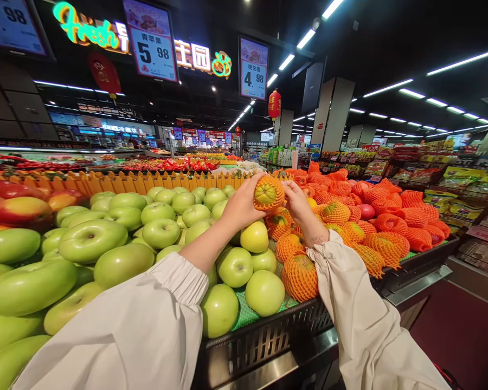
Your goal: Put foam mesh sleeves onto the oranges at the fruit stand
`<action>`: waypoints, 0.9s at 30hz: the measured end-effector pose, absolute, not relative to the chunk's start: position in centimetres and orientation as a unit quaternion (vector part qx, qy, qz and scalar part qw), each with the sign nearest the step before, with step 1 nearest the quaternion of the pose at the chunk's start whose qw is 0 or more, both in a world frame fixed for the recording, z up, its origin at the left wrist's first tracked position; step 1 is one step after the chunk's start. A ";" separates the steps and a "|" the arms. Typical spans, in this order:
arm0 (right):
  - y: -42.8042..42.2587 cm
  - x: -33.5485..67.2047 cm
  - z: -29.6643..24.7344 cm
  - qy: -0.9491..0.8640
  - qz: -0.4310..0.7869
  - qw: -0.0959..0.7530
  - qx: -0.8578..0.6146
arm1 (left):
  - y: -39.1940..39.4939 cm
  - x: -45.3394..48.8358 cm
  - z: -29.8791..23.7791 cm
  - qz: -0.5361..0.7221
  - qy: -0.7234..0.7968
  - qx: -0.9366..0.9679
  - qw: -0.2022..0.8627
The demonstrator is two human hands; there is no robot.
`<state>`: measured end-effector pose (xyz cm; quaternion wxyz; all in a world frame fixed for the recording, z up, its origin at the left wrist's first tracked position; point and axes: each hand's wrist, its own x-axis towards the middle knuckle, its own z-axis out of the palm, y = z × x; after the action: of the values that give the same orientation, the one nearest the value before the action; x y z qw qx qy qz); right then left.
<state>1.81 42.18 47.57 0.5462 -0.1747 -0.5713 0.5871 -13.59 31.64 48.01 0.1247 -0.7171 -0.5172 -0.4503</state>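
Note:
An orange (268, 193) in a stretchy orange foam net is held up above the fruit display, its greenish top toward me. My left hand (244, 201) wraps round it from the left. Against its right side, my right hand (299, 205) has its fingers closed in a pinch at the foam net; the fingertips are partly hidden. Green apples (236, 267) are heaped below and to the left of my hands. More netted oranges (300, 277) lie under and beside my right wrist.
Fruit in red foam nets (388, 223) is piled at the right. Red-yellow fruit (22, 213) lies far left. A black slatted tray edge (268, 333) runs along the front, and a low yellow fence (117, 183) stands behind the apples. Price screens (254, 69) hang overhead.

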 end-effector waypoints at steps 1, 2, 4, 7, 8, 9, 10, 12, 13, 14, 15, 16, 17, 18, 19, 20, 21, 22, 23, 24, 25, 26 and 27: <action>42.2 1.7 47.5 -0.572 0.586 0.546 -0.181 | 31.7 -13.6 48.0 -0.447 -0.515 -0.720 0.129; 42.2 1.7 47.5 -0.572 0.585 0.544 -0.186 | 31.7 -13.6 48.0 -0.444 -0.514 -0.722 0.132; 42.4 1.6 47.4 -0.570 0.593 0.534 -0.196 | 31.5 -13.5 48.0 -0.441 -0.516 -0.721 0.138; 42.8 1.8 47.4 -0.554 0.615 0.522 -0.207 | 31.1 -13.3 48.2 -0.442 -0.523 -0.712 0.153; 43.0 1.9 47.4 -0.549 0.620 0.523 -0.202 | 30.9 -13.2 48.3 -0.445 -0.527 -0.707 0.159; 43.1 2.1 47.5 -0.547 0.621 0.528 -0.192 | 30.8 -13.1 48.4 -0.449 -0.531 -0.699 0.165; 43.2 2.2 47.5 -0.546 0.618 0.537 -0.177 | 30.6 -13.0 48.5 -0.455 -0.536 -0.690 0.172; 43.2 2.6 47.6 -0.563 0.609 0.543 -0.129 | 30.4 -12.9 48.7 -0.463 -0.547 -0.670 0.194; 43.0 2.7 47.6 -0.580 0.609 0.531 -0.099 | 30.3 -12.9 48.7 -0.464 -0.553 -0.661 0.208; 42.8 2.7 47.5 -0.601 0.613 0.508 -0.067 | 30.3 -12.9 48.7 -0.462 -0.555 -0.655 0.222; 42.5 2.7 47.4 -0.621 0.619 0.479 -0.037 | 30.3 -13.0 48.7 -0.459 -0.553 -0.655 0.233; 42.1 2.6 47.3 -0.638 0.624 0.450 -0.014 | 30.4 -13.1 48.7 -0.455 -0.547 -0.662 0.237; 41.8 2.5 47.2 -0.648 0.628 0.431 -0.002 | 30.5 -13.2 48.6 -0.449 -0.537 -0.675 0.234; 41.5 2.4 47.1 -0.653 0.628 0.424 -0.001 | 30.6 -13.3 48.6 -0.442 -0.526 -0.691 0.222; 41.3 2.2 47.0 -0.653 0.625 0.427 -0.007 | 30.8 -13.4 48.5 -0.435 -0.517 -0.708 0.207; 41.3 2.1 47.0 -0.652 0.621 0.435 -0.018 | 30.9 -13.5 48.5 -0.429 -0.509 -0.722 0.191; 41.4 2.1 47.1 -0.646 0.616 0.450 -0.032 | 31.1 -13.5 48.5 -0.428 -0.503 -0.729 0.179; 41.7 2.1 47.2 -0.634 0.611 0.470 -0.050 | 31.2 -13.5 48.5 -0.434 -0.500 -0.729 0.174; 42.2 2.2 47.2 -0.616 0.606 0.499 -0.068 | 31.2 -13.5 48.5 -0.445 -0.498 -0.723 0.176; 42.9 2.3 47.3 -0.588 0.599 0.536 -0.089 | 31.3 -13.5 48.5 -0.461 -0.497 -0.711 0.184; 43.6 2.5 47.3 -0.552 0.591 0.577 -0.114 | 31.3 -13.5 48.6 -0.478 -0.499 -0.697 0.193; 44.4 2.8 47.2 -0.510 0.581 0.618 -0.143 | 31.2 -13.5 48.7 -0.490 -0.504 -0.683 0.201; 45.3 3.2 46.9 -0.466 0.569 0.653 -0.179 | 31.2 -13.5 48.7 -0.498 -0.511 -0.670 0.204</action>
<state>3.21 45.30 46.94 0.6532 -0.1787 -0.4660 0.5694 -13.51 31.18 48.74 0.2044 -0.6702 -0.5114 -0.4976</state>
